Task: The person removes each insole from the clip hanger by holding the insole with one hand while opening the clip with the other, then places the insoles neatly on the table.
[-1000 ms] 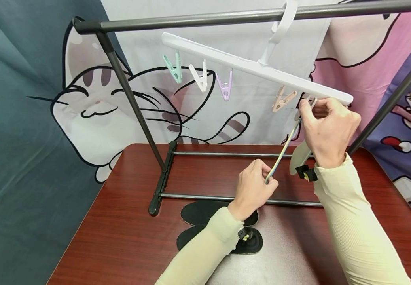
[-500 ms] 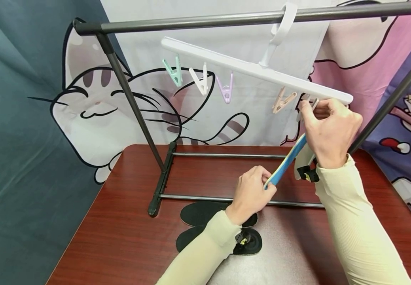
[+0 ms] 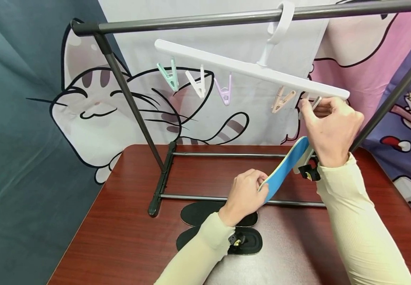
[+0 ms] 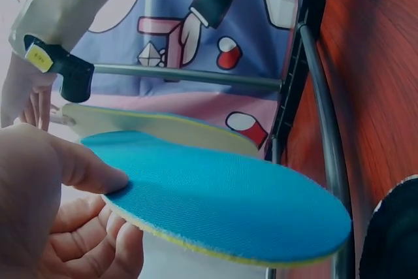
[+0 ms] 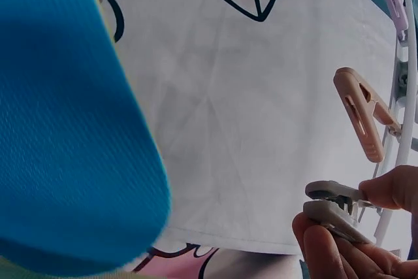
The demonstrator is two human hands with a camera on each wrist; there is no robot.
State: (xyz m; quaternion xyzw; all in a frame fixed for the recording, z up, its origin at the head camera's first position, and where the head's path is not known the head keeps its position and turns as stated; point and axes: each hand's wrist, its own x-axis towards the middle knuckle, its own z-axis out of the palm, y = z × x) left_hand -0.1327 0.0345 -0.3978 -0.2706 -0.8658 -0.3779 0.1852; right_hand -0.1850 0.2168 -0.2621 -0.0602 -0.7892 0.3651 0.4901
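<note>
- Blue insole (image 3: 285, 171): sitting in the air between the hands, over the table (image 3: 120, 237), slanting up toward the grey clip (image 5: 333, 213) but staying clear of it.
- Handling (judged): probably weighing little and bending easily; the cloth-like face is likely giving decent grip, not sliding. Flat pinching near one end should be suiting it, leaving the other end free; hard squeezing may be creasing it.
- Left hand (image 3: 246, 194): pinching the insole by its edge near one end, thumb lying on the blue face, fingers curling beneath.
- Right hand (image 3: 333, 126): pinching the grey clip between thumb and fingers; the clip's mouth is standing slightly parted, nothing showing in it.
- Pale-faced insole (image 4: 202, 136): hanging just behind the blue one, by the right wrist; cannot tell what is holding its upper end.
- Hanger (image 3: 205, 55): tilting down toward the right hand, hanging from the rail (image 3: 191, 22), carrying green (image 3: 173, 81), white (image 3: 201, 89), purple (image 3: 226, 97) and peach (image 3: 278, 103) pegs.
- Black insoles (image 3: 199, 213): lying on the table, partly behind the left arm.
- Versus one second ago: the blue insole is now turning its broad face to the head view, where a thin edge was showing; its upper end is sitting lower, away from the clip. Right hand is staying nearly put.
</note>
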